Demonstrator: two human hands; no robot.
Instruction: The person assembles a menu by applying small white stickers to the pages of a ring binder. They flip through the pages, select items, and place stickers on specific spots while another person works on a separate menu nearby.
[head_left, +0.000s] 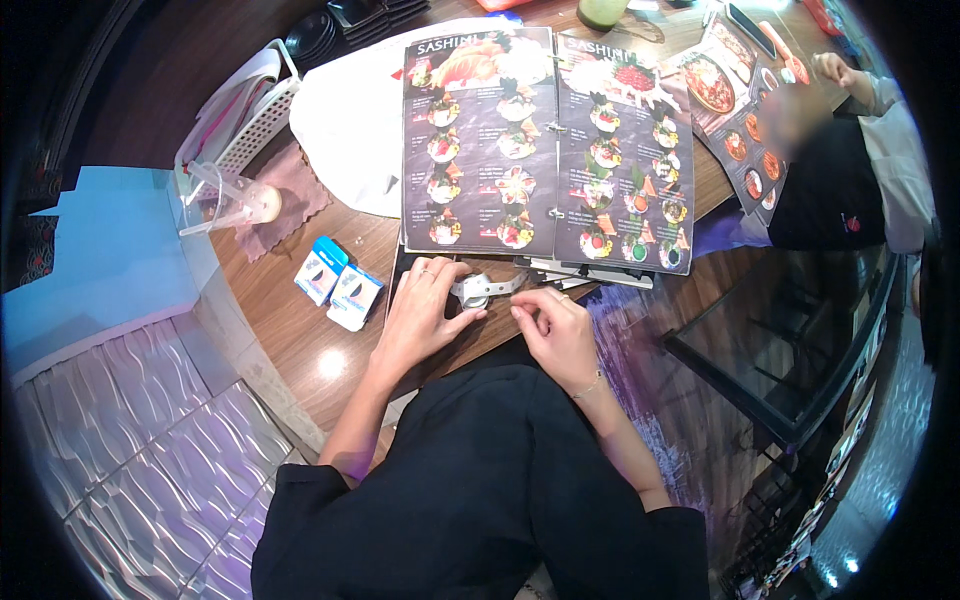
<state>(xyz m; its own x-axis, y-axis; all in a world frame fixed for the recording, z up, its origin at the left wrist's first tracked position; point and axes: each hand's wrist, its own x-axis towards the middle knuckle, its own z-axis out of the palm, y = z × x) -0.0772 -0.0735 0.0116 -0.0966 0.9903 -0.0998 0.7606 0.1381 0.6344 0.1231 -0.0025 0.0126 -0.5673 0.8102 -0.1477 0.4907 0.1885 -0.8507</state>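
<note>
My left hand [425,305] rests at the near edge of the wooden table, its thumb and fingers around a small white rounded thing [472,293]. A pale strip [503,287] with dark marks runs from it to the right; its exact kind is unclear. My right hand [553,330] is close by, fingers curled and pinched near the strip's end; whatever they hold is hidden. Just beyond both hands lies an open dark menu [480,150] with food pictures. Two small blue-and-white boxes, a nearer one [355,298] and a farther one [322,272], lie left of my left hand.
A clear plastic cup [235,203] lies tipped on a pink cloth [285,205] at the left. Behind are a white basket [255,125], a large white sheet-like thing [345,130] and black dishes [310,38]. Another person's hand [840,72] is near a second menu [735,110].
</note>
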